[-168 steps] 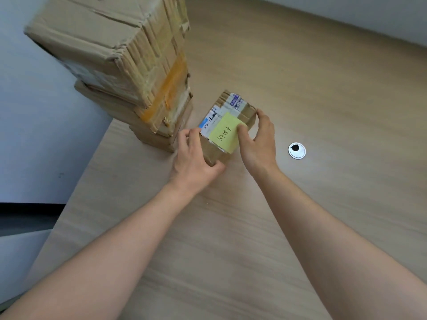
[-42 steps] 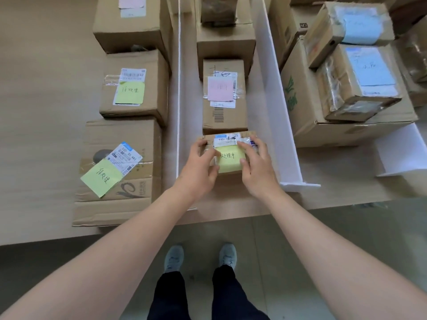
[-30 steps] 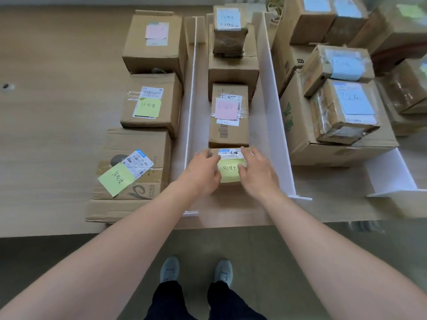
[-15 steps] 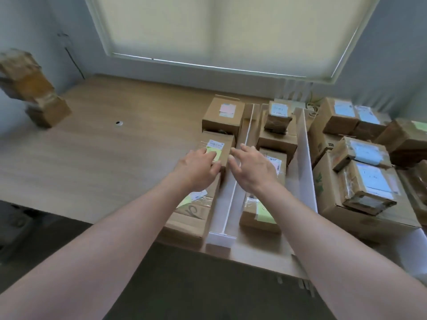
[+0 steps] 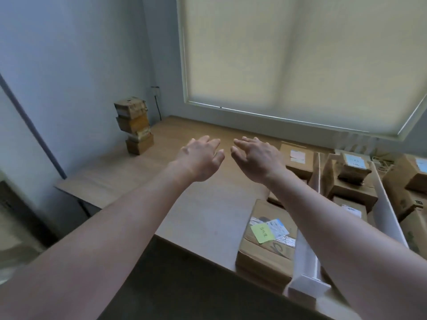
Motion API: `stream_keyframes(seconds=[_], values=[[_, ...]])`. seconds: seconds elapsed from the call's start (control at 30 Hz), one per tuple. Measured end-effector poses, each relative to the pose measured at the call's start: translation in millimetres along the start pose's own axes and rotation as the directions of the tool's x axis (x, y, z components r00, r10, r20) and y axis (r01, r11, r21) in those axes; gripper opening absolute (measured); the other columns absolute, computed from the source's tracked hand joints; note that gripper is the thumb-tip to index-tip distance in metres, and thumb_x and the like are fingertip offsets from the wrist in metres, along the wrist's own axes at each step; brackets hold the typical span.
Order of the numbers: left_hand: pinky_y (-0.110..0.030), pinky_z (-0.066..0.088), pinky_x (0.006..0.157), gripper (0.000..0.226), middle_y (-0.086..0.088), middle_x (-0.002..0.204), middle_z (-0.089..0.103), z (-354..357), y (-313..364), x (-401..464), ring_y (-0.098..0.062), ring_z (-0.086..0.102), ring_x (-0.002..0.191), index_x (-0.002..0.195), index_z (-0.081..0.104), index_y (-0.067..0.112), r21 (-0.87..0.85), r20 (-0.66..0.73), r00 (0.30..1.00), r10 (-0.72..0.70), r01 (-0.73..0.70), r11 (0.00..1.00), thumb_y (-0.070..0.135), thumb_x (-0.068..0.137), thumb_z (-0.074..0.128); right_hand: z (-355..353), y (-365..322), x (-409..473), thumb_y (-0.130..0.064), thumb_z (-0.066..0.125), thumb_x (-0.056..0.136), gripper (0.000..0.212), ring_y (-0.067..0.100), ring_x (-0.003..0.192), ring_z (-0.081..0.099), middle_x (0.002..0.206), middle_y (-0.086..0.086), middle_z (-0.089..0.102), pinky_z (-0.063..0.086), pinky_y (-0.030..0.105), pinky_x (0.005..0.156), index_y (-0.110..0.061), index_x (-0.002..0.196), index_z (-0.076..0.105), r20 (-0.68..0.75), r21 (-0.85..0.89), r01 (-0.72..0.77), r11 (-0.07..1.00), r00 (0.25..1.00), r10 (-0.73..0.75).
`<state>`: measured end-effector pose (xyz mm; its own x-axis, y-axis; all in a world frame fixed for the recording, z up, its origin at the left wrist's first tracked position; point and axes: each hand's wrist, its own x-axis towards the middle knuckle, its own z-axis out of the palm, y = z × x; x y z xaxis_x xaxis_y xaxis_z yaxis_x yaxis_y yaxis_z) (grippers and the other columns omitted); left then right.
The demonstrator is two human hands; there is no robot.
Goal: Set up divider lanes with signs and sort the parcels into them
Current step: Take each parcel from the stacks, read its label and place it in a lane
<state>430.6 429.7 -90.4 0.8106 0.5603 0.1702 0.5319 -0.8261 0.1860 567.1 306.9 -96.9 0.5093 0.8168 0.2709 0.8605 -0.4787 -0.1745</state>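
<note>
My left hand (image 5: 202,158) and my right hand (image 5: 255,158) hover side by side above the wooden table (image 5: 143,176), fingers stretched forward, both empty. A stack of unsorted cardboard parcels (image 5: 135,128) stands in the far left corner against the wall. At the right, white divider boards (image 5: 308,255) form lanes. A parcel with a green note (image 5: 265,239) lies in the left lane near the front edge. A parcel with a pink note (image 5: 298,160) sits further back. The middle lane holds boxes, one with a blue label (image 5: 353,167).
A roller blind (image 5: 300,61) covers the window behind the table. More brown boxes (image 5: 411,179) crowd the far right. The table's front edge (image 5: 196,248) runs diagonally below my arms, with dark floor beneath. A second white divider (image 5: 388,213) separates the middle and right lanes.
I let go of the small green-noted parcel in the middle lane. Both hands lifted off empty, and my view swung up and left toward the corner stack.
</note>
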Motion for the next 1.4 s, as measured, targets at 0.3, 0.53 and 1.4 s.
stream_keyframes(seconds=[0.3, 0.53, 1.4], values=[[-0.050, 0.040, 0.111, 0.057, -0.006, 0.162, 0.035, -57.1, -168.8, -13.0, -0.033, 0.039, 0.144, 0.159, 0.031, 0.030, 0.030, -0.035, 0.994, -0.107, 0.108, 0.994, 0.052, 0.107, 0.030, 34.4, -160.8, 74.6, -0.056, 0.034, 0.104, 0.052, 0.021, 0.146, 0.041, 0.157, -0.003, 0.047, 0.038, 0.036, 0.111, -0.035, 0.148, 0.052, -0.018, 0.121, 0.058, 0.991, 0.998, -0.056], [-0.052, 0.042, 0.113, 0.058, -0.005, 0.164, 0.034, -61.5, -290.8, 34.5, -0.033, 0.038, 0.146, 0.159, 0.032, 0.030, 0.027, -0.066, 0.983, -0.174, 0.176, 0.984, 0.054, 0.106, 0.029, 82.9, -241.0, 170.1, -0.053, 0.037, 0.103, 0.045, 0.025, 0.127, 0.057, 0.137, -0.002, 0.065, 0.050, 0.039, 0.097, -0.031, 0.130, 0.066, -0.056, 0.199, 0.121, 0.972, 0.992, -0.112], [-0.048, 0.034, 0.119, 0.056, -0.006, 0.163, 0.033, -46.2, -697.0, 301.8, -0.031, 0.037, 0.146, 0.155, 0.040, 0.030, -0.099, 0.037, 0.999, 0.017, -0.013, 0.995, 0.050, 0.103, 0.040, 284.7, -459.9, 520.5, -0.056, 0.036, 0.104, 0.056, 0.021, 0.147, 0.039, 0.159, 0.001, 0.044, 0.037, 0.040, 0.114, -0.029, 0.151, 0.048, 0.038, 0.246, -0.068, 0.967, 0.997, 0.060]])
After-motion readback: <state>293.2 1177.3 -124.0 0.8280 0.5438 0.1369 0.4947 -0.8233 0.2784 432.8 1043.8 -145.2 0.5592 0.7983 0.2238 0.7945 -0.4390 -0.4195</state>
